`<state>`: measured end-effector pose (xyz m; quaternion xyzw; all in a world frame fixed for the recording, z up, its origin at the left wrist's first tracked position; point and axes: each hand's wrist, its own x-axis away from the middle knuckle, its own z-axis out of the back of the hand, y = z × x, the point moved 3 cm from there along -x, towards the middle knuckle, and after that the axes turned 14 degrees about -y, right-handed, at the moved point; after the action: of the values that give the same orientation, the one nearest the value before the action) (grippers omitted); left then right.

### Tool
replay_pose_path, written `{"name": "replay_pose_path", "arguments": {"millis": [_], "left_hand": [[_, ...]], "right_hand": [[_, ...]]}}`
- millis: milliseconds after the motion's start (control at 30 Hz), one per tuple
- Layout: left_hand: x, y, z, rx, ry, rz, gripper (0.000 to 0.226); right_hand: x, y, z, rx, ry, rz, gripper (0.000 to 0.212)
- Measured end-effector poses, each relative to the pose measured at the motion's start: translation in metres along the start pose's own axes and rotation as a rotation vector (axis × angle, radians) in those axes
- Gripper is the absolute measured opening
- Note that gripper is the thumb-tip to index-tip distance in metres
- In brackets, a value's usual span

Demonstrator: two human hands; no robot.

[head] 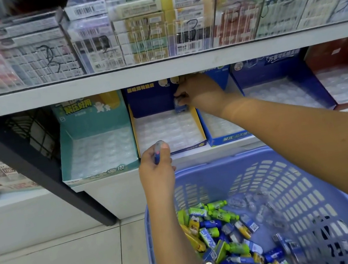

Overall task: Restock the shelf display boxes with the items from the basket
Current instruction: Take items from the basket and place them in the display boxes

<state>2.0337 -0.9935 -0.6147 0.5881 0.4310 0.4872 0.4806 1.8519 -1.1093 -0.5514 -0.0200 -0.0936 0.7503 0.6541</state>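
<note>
A lilac plastic basket (266, 162) sits low in front of the shelf, holding several small blue, green and yellow packaged items (224, 239). My right hand (199, 94) reaches into the back right corner of the dark blue and yellow display box (199, 125) and pinches a small blue item (179, 105) over its clear plastic tray. My left hand (155, 165) hovers at the front edge of the same box, gripping another small blue item (159, 150).
A teal display box (100, 170) stands to the left, blue boxes (223, 139) and a red box (343, 69) to the right, all with clear trays. The upper shelf (157, 71) carries stacked cartons behind clear holders. A black post (35, 170) slants at left.
</note>
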Motion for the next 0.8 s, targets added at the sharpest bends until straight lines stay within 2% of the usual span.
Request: {"name": "replay_pose_path", "arguments": {"millis": [100, 167, 233, 267, 333, 400, 433, 567, 633, 733, 800], "left_hand": [[0.002, 0.002, 0.0, 0.033, -0.023, 0.005, 0.007], [0.006, 0.007, -0.002, 0.055, -0.018, -0.047, 0.012], [0.008, 0.014, -0.006, 0.045, -0.027, -0.127, 0.018], [0.008, 0.016, -0.009, 0.022, -0.037, -0.164, 0.02], [0.006, 0.02, -0.015, -0.028, -0.057, -0.212, 0.022], [0.005, 0.022, -0.022, -0.07, -0.076, -0.235, 0.023], [0.005, 0.023, -0.025, -0.094, -0.092, -0.251, 0.022], [0.007, 0.02, -0.036, -0.228, -0.162, -0.277, 0.02], [0.007, 0.02, -0.039, -0.325, -0.183, -0.293, 0.032], [-0.002, 0.013, -0.039, -0.662, -0.24, -0.241, 0.059], [-0.006, 0.005, -0.038, -0.918, -0.287, -0.154, 0.057]], "right_hand": [[0.001, 0.001, -0.002, 0.112, 0.029, -0.023, 0.031], [0.008, -0.002, -0.002, 0.169, -0.009, -0.049, 0.036], [0.024, -0.008, 0.0, 0.099, -0.003, -0.052, 0.044], [0.035, -0.012, 0.001, -0.036, 0.023, -0.069, 0.044], [0.062, -0.025, -0.003, -0.471, 0.072, -0.006, 0.026], [0.091, -0.043, -0.011, -0.881, -0.028, 0.102, 0.008], [0.102, -0.048, -0.015, -0.963, -0.055, 0.132, 0.01], [0.12, -0.045, -0.021, -1.044, 0.049, 0.1, 0.014], [0.118, -0.035, -0.018, -1.048, 0.085, 0.08, 0.015], [0.112, -0.008, -0.008, -1.005, 0.239, -0.006, 0.014], [0.104, 0.009, -0.001, -0.927, 0.32, -0.039, 0.013]]}}
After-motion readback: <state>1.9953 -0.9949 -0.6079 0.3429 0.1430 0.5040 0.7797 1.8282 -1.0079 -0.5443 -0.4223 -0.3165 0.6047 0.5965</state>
